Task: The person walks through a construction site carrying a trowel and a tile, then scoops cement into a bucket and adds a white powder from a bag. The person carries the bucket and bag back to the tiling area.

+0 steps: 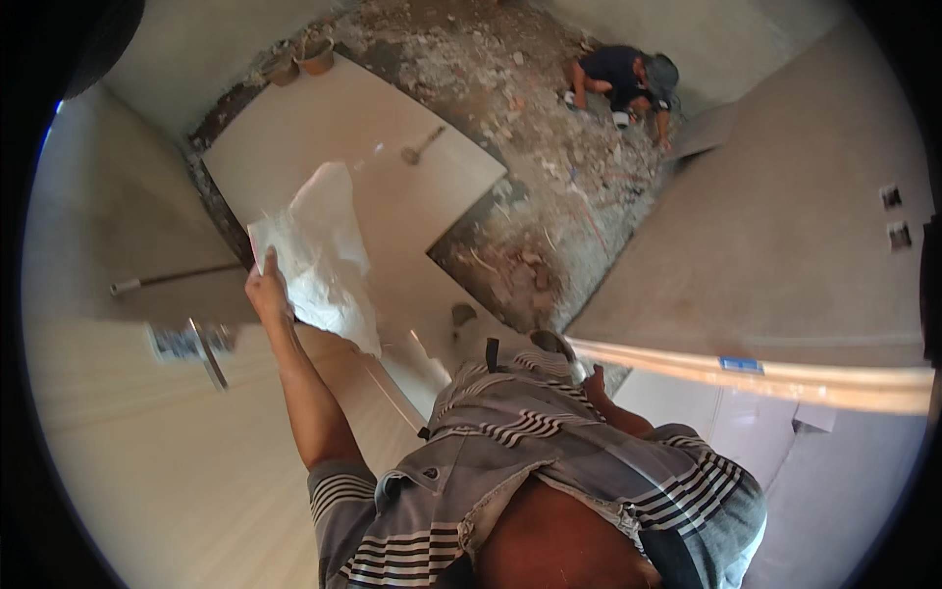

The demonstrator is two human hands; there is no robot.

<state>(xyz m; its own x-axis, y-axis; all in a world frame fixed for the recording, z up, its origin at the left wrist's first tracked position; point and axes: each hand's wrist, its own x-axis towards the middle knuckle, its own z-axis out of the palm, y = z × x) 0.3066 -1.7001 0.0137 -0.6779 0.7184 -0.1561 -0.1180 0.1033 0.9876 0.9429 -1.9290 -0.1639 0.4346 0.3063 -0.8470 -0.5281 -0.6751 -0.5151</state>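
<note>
A crumpled, see-through white plastic sheet (pixel 329 236) hangs from my left hand (pixel 267 287), whose fingers are closed on its left edge. The arm is stretched forward and left, over large pale floor tiles (pixel 294 128). My right hand (pixel 595 381) is close to my body on the right, mostly hidden by my striped shirt. Beside it shows the curved rim of a greyish, rounded object (pixel 552 344); I cannot tell whether the hand touches it. On the far tile lies a mallet-like tool (pixel 422 145) with a round head.
A co-worker (pixel 628 83) crouches on rubble-strewn ground (pixel 530 128) at the far right. Two buckets (pixel 316 57) stand beyond the tiles. At left are a wooden door with a metal handle (pixel 207 353) and a long pole (pixel 177 279). A wall with sockets (pixel 891 197) rises at right.
</note>
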